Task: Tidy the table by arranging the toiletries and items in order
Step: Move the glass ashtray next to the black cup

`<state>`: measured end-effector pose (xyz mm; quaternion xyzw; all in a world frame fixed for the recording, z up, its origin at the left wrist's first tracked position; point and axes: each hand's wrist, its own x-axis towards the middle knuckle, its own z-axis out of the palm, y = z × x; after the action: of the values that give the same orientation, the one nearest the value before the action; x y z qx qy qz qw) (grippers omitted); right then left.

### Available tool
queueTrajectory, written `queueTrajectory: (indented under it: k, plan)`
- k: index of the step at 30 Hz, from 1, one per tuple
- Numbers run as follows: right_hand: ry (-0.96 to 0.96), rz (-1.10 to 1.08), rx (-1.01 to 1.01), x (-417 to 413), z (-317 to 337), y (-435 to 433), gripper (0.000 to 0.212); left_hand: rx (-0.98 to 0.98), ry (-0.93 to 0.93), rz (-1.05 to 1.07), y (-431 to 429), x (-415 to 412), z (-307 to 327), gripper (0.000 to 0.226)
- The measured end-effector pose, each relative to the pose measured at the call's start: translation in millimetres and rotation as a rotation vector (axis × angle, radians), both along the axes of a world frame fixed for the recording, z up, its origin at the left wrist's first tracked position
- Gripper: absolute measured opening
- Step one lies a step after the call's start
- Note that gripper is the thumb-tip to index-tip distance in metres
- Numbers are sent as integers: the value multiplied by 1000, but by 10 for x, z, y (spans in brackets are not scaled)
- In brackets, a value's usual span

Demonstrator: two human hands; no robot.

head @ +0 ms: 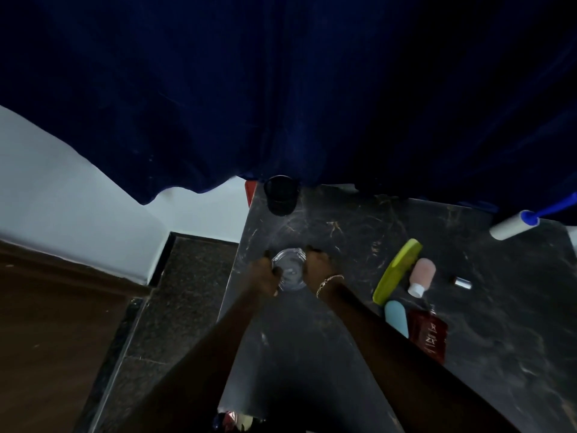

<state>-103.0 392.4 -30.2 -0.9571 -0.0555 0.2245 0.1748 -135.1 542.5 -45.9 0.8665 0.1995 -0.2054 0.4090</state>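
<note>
While left hand (265,271) & right hand (317,265) fingers (312,252) grasp glass dish (288,270), blk cup (280,195) behind.

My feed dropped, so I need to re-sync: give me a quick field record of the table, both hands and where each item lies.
table: dark marbled top
left hand: grips glass dish on its left side
right hand: grips its right side
glass dish: clear; lifted or resting, cannot tell
black cup: upright, far left corner
green bottle, pink bottle: lying side by side, right of hands
blue tube, dark red bottle: nearer, beside right forearm
silver cap: alone, right of pink bottle
lint roller: far right edge
</note>
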Motion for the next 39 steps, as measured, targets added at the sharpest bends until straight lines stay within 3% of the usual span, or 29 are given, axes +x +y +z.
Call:
queueTrajectory:
  k: [4, 10, 20, 25, 32, 35, 39]
  plan:
    - [3, -10, 30, 222, -152, 309, 33, -10, 39, 12, 299, 176, -112, 30]
    - [37, -36, 49, 512, -329, 544, 41, -74, 43, 40, 503, 444, -249, 56]
    - [122, -89, 24, 743, -443, 647, 46, -182, 165, 62, 695, 777, -413, 45]
    - [117, -101, 6, 761, -460, 651, 43, -251, 138, 98, 711, 739, -449, 65]
    - [77, -140, 13, 682, -489, 662, 40, -344, 207, 214, 754, 678, -457, 25]
    - [85, -205, 75, 673, -464, 616, 30, -341, 183, 232, 740, 604, -427, 33]
    - [14, -186, 168, 561, -345, 503, 36, -233, 70, 164, 744, 481, -302, 36]
